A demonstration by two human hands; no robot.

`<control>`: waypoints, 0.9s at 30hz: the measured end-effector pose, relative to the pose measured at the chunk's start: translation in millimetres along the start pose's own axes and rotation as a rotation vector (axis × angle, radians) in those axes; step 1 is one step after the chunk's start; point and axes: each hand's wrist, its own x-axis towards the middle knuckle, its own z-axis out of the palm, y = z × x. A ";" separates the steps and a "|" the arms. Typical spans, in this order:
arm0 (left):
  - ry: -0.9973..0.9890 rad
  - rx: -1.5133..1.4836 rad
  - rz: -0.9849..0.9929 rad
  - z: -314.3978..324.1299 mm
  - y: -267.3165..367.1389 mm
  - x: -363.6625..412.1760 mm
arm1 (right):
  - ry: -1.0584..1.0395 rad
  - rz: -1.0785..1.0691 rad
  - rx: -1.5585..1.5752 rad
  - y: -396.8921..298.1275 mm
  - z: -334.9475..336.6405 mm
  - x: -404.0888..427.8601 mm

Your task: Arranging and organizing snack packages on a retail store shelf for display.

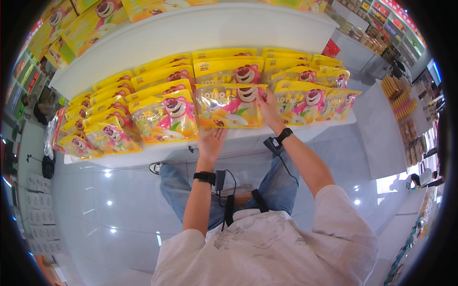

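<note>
A yellow-topped plastic snack pouch [230, 107] with a pink cartoon bear and fruit slices printed on it stands at the front of the display, before similar pouches. My right hand [268, 109] grips its right edge, the thumb on the front face. My left hand [212, 141] is at the pouch's lower edge, with the fingertips partly hidden under or behind it. Whether those fingers grip the pouch is hidden. To the left stands another front pouch [166, 116], leaning slightly back. Close to my right hand is a further bear-printed pouch [302, 103].
Rows of pouches [111, 132] line the white display shelf [229, 134]. Above rises a white step [200, 32] bearing yellow printed boxes [94, 26]. Black wrist straps with cabled modules [220, 180] hang near my knees. Another goods-laden counter [381, 143] stands at right.
</note>
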 end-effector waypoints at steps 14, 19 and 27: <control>0.141 0.778 0.140 -5.4 4.8 -2.2 | 0.236 -0.368 -0.216 -28.1 30.3 -51.7; 0.128 0.735 0.103 -4.5 10.2 0.8 | -0.063 -0.467 -0.803 -8.1 17.8 -112.5; 0.129 0.801 0.081 -0.4 9.1 15.8 | -0.152 -0.411 -0.839 5.2 18.5 -104.2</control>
